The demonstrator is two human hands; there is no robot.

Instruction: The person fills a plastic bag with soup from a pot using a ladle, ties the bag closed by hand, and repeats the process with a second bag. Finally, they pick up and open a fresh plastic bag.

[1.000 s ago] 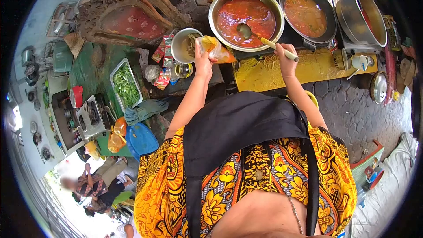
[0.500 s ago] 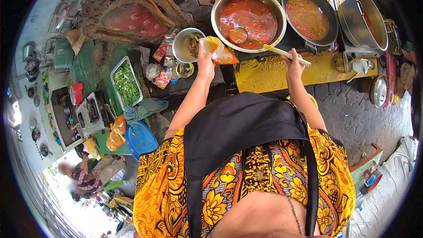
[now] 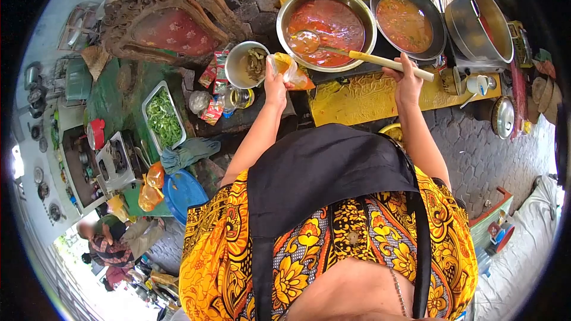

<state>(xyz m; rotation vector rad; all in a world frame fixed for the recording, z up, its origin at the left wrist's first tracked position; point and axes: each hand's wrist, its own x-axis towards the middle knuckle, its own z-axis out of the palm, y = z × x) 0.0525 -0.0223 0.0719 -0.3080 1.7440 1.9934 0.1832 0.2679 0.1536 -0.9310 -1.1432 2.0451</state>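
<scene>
My right hand is closed around the pale handle of a long ladle. The ladle's round bowl lies in the red sauce of a wide metal pot. My left hand grips a clear plastic bag with orange contents, between the wide pot and a smaller metal pot. Brown pieces lie inside the smaller pot. To the right of the red sauce, a dark pan holds an orange-brown soup with green bits.
A tall pot stands at the upper right. A tray of chopped greens, a blue lid and a carved chair are on the left. Jars and red packets sit near my left hand. A person is at the lower left.
The ladle's bowl has moved left in the red sauce and sits higher in it. My right hand has shifted slightly right with the handle. The view has shifted a little.
</scene>
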